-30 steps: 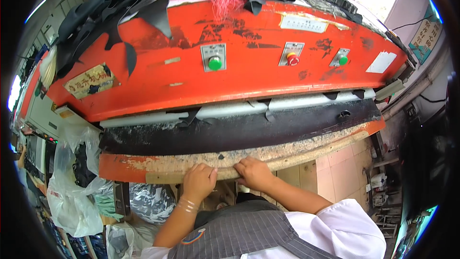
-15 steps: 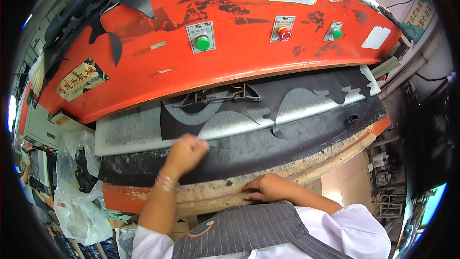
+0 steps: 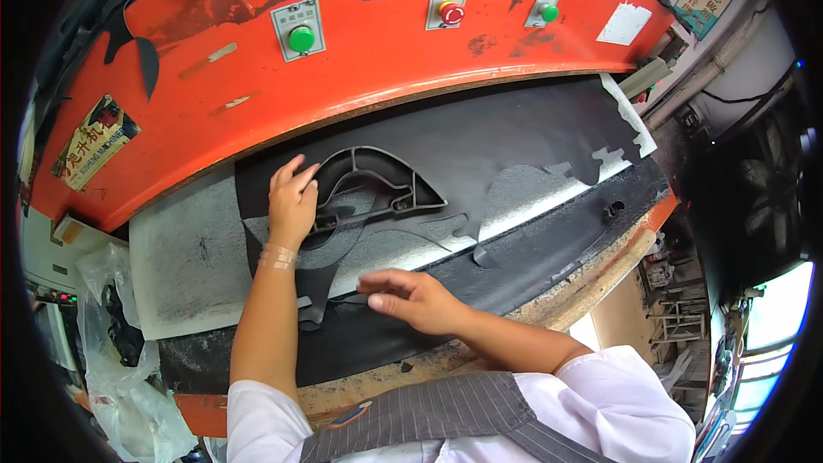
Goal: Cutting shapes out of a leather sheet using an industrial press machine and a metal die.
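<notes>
My left hand (image 3: 293,201) is at the left end of a curved metal cutting die (image 3: 377,163), fingers stretched out and apart. It touches or nearly touches the die's edge; which, I cannot tell. The die lies on a dark sheet of material (image 3: 523,146) with shapes cut out along its near edge. My right hand (image 3: 413,298) hovers over the black front strip (image 3: 514,279), fingers extended and nothing in it. Between the hands, a dark scrap (image 3: 317,291) hangs off the sheet's near edge.
A red press beam (image 3: 360,51) with green buttons (image 3: 301,39) and a red button (image 3: 452,14) spans the far side. Beneath the sheet is a pale cutting board (image 3: 184,261). A worn front ledge (image 3: 549,313) runs nearest me. A clear plastic bag (image 3: 129,386) hangs at left.
My left hand has gone from a closed fist near the board's front edge to the die, opening. My right hand has lifted off the ledge. The die now shows farther out from the beam.
</notes>
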`<control>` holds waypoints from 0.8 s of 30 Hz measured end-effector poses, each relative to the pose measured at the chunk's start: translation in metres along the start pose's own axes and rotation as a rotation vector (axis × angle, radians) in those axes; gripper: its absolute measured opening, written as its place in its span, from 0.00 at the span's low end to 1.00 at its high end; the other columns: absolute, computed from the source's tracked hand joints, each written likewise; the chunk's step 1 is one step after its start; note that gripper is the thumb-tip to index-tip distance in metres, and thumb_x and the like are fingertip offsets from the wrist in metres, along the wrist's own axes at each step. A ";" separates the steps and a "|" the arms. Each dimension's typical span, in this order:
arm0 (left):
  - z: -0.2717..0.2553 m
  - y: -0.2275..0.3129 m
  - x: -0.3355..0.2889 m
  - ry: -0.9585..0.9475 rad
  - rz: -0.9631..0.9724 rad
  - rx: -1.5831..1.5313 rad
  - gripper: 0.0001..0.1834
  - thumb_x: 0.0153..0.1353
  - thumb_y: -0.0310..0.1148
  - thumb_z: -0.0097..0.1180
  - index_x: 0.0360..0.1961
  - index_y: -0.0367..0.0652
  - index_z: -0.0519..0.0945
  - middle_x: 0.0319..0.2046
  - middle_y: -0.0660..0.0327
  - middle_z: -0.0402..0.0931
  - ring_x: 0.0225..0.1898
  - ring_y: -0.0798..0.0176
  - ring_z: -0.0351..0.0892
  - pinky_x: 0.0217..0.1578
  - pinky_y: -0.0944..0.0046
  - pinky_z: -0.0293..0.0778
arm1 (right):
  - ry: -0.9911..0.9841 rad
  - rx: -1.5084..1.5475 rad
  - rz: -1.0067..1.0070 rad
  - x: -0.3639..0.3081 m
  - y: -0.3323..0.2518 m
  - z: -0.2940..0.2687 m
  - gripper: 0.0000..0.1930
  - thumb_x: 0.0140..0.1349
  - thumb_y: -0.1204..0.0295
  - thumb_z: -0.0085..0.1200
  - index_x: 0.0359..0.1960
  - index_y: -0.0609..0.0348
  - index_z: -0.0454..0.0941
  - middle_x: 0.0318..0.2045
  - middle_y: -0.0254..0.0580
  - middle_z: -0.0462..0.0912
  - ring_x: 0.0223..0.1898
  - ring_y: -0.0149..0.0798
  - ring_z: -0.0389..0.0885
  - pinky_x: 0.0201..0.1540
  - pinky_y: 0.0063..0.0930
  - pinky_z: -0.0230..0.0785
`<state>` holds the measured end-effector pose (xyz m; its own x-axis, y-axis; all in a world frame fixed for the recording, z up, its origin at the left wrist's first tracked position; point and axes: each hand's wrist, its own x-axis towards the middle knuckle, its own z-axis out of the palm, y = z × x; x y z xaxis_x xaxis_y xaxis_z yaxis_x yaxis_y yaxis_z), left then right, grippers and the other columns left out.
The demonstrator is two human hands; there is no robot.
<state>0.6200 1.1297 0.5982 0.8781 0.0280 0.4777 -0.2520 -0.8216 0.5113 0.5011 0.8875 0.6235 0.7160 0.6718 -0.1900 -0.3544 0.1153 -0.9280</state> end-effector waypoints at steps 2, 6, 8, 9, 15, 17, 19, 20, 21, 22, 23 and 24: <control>-0.009 0.023 -0.017 -0.014 0.047 -0.225 0.18 0.60 0.24 0.51 0.52 0.42 0.80 0.55 0.49 0.75 0.58 0.48 0.74 0.56 0.57 0.69 | 0.082 0.079 -0.019 -0.001 -0.006 -0.004 0.33 0.68 0.56 0.51 0.66 0.65 0.57 0.64 0.55 0.65 0.66 0.45 0.63 0.65 0.36 0.57; -0.045 0.077 -0.068 0.115 0.311 -0.097 0.18 0.53 0.16 0.54 0.47 0.34 0.80 0.47 0.45 0.78 0.45 0.45 0.80 0.46 0.58 0.76 | 0.166 0.260 0.024 -0.002 -0.002 -0.005 0.45 0.69 0.48 0.43 0.72 0.66 0.32 0.72 0.61 0.42 0.74 0.48 0.42 0.71 0.39 0.44; -0.062 0.106 -0.093 0.118 0.445 0.017 0.16 0.48 0.17 0.57 0.41 0.35 0.78 0.47 0.44 0.78 0.42 0.46 0.81 0.39 0.56 0.78 | 0.164 0.328 -0.019 -0.012 -0.005 -0.001 0.51 0.65 0.45 0.48 0.72 0.63 0.27 0.72 0.60 0.40 0.74 0.48 0.41 0.71 0.41 0.43; -0.068 0.122 -0.105 0.121 0.462 -0.069 0.17 0.49 0.18 0.58 0.43 0.37 0.74 0.46 0.47 0.79 0.41 0.45 0.81 0.39 0.53 0.79 | 0.149 0.369 -0.122 -0.019 -0.011 0.003 0.53 0.63 0.46 0.52 0.72 0.61 0.28 0.71 0.57 0.45 0.73 0.46 0.44 0.70 0.40 0.44; -0.014 0.194 -0.113 0.233 0.597 -0.383 0.30 0.56 0.31 0.64 0.59 0.46 0.67 0.54 0.48 0.71 0.57 0.41 0.72 0.57 0.38 0.69 | 0.152 0.207 -0.359 -0.051 -0.068 -0.040 0.47 0.52 0.61 0.70 0.69 0.57 0.53 0.58 0.44 0.63 0.62 0.39 0.61 0.63 0.37 0.58; 0.008 0.204 -0.096 0.105 0.314 -0.266 0.38 0.56 0.43 0.64 0.62 0.36 0.64 0.59 0.45 0.68 0.62 0.40 0.66 0.62 0.45 0.61 | 0.112 -0.132 -0.226 -0.052 -0.104 -0.092 0.46 0.46 0.56 0.74 0.64 0.58 0.60 0.52 0.45 0.68 0.57 0.39 0.66 0.59 0.36 0.63; 0.050 0.210 -0.068 0.086 -0.075 -0.358 0.31 0.59 0.39 0.61 0.60 0.36 0.68 0.57 0.46 0.71 0.61 0.45 0.67 0.62 0.52 0.61 | 0.157 -0.715 -0.345 -0.041 -0.127 -0.145 0.44 0.39 0.51 0.74 0.58 0.59 0.70 0.56 0.59 0.65 0.62 0.54 0.62 0.63 0.45 0.58; 0.066 0.204 -0.060 0.046 -0.176 -0.343 0.29 0.60 0.37 0.58 0.60 0.36 0.68 0.56 0.46 0.71 0.60 0.46 0.68 0.62 0.52 0.62 | 0.168 -0.861 -0.336 -0.036 -0.137 -0.160 0.42 0.37 0.49 0.73 0.54 0.59 0.76 0.60 0.68 0.61 0.63 0.62 0.60 0.65 0.49 0.55; 0.086 0.199 -0.050 0.047 -0.198 -0.312 0.29 0.62 0.36 0.54 0.63 0.37 0.65 0.57 0.45 0.70 0.62 0.48 0.66 0.63 0.52 0.59 | 0.194 -1.201 -0.355 -0.029 -0.134 -0.186 0.40 0.37 0.46 0.71 0.52 0.58 0.78 0.62 0.72 0.58 0.62 0.65 0.59 0.66 0.49 0.52; 0.104 0.189 -0.053 0.069 -0.219 -0.286 0.29 0.62 0.36 0.54 0.63 0.37 0.65 0.57 0.45 0.70 0.62 0.48 0.66 0.63 0.52 0.59 | 0.150 -1.372 -0.368 -0.024 -0.140 -0.199 0.41 0.35 0.48 0.72 0.50 0.62 0.79 0.64 0.71 0.55 0.64 0.65 0.56 0.66 0.50 0.50; 0.124 0.181 -0.055 0.068 -0.277 -0.085 0.31 0.62 0.35 0.52 0.65 0.37 0.62 0.57 0.45 0.70 0.63 0.48 0.65 0.64 0.52 0.57 | 0.082 -1.460 -0.357 -0.018 -0.142 -0.214 0.39 0.35 0.48 0.72 0.49 0.61 0.80 0.64 0.72 0.56 0.63 0.64 0.57 0.66 0.49 0.50; 0.138 0.180 -0.057 0.060 -0.333 0.109 0.32 0.62 0.34 0.51 0.66 0.37 0.60 0.58 0.45 0.70 0.64 0.48 0.64 0.65 0.52 0.55 | 0.020 -1.551 -0.342 -0.011 -0.141 -0.230 0.38 0.35 0.47 0.71 0.47 0.61 0.82 0.63 0.72 0.57 0.62 0.64 0.58 0.65 0.47 0.50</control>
<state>0.5807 0.9019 0.5645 0.8782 0.3354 0.3409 0.0917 -0.8177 0.5683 0.6813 0.6955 0.6827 0.6419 0.7609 0.0949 0.7400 -0.5823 -0.3367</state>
